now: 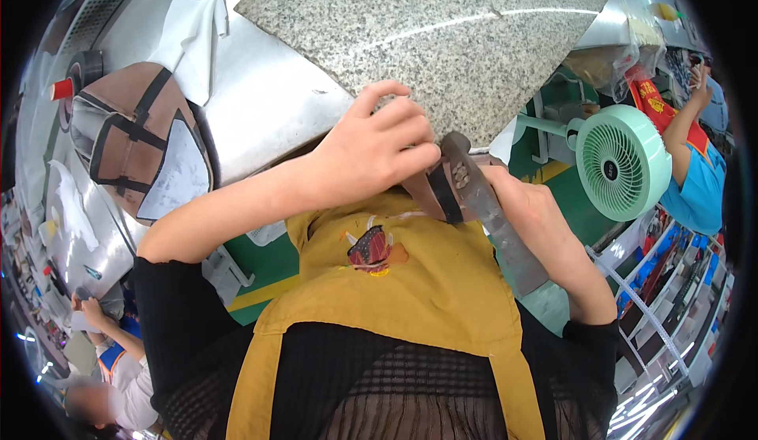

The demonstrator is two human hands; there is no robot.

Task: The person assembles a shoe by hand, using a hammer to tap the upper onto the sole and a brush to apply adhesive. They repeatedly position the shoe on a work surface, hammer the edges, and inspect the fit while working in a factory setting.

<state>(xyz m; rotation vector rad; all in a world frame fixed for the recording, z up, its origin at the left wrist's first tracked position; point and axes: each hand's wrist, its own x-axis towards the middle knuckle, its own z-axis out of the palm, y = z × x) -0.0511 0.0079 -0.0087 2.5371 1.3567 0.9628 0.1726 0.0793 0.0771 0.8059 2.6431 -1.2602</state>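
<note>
My left hand has its fingers bent over a brown leather-like piece with a black band. The piece sits at the near edge of a speckled stone slab, close to my apron. My right hand is closed around a long flat grey metal tool with a dark rounded end. That end lies beside my left fingertips, over the brown piece. The tool slants down to a wide, square end near my right forearm. The fingers of my right hand are mostly hidden behind it.
On the metal table at left lie a brown bag-like item with black bands and a white cloth. A roll of black tape stands behind the bag. A mint-green fan is at right. Co-workers sit at both sides.
</note>
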